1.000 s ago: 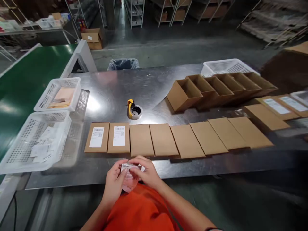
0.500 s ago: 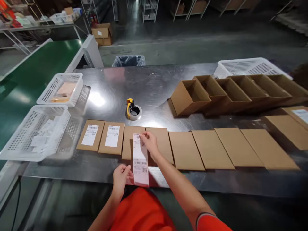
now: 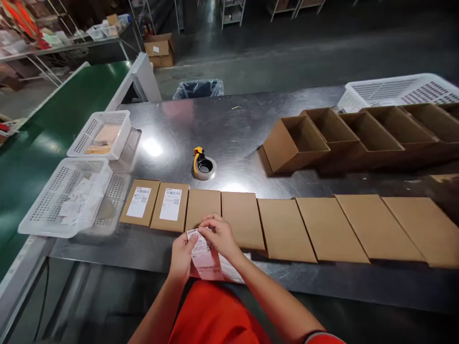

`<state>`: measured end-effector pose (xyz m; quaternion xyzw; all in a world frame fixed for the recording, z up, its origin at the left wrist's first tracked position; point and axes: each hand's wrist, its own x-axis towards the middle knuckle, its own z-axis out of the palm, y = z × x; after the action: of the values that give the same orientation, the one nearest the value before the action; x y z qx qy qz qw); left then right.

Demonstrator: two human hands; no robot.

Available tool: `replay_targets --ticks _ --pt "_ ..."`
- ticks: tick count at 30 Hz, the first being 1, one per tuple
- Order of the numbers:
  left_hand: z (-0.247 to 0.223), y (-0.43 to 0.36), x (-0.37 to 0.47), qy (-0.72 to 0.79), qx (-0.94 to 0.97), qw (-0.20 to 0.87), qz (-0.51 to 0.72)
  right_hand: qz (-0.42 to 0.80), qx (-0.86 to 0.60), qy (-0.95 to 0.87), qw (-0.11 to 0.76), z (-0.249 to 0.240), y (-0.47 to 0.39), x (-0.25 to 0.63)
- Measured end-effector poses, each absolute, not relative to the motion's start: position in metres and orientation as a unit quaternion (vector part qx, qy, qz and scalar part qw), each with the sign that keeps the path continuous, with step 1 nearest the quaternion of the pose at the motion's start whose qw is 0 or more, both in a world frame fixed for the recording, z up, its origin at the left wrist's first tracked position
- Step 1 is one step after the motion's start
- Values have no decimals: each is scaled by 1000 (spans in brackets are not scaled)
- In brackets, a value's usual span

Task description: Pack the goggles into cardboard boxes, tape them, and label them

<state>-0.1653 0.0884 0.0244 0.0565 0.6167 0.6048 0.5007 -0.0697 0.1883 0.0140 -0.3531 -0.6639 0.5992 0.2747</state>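
A long white paper strip (image 3: 208,263) is pinched by left hand (image 3: 181,253) and right hand (image 3: 220,236), seemingly for control; at one o'clock, flat brown cardboard boxes (image 3: 285,229) are aligned.

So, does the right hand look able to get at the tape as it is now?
Probably yes: the tape lies uncovered just beyond the row of closed boxes. But the right hand would first need to release the labels, which the left hand also holds.
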Motion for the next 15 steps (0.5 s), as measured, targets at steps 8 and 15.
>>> replay_targets --ticks 8,15 --pt "-12 36 -131 641 -6 493 589 410 -522 -698 269 -35 259 -110" --pt "-36 -59 -107 682 61 531 499 245 -507 -785 258 -59 259 -126"
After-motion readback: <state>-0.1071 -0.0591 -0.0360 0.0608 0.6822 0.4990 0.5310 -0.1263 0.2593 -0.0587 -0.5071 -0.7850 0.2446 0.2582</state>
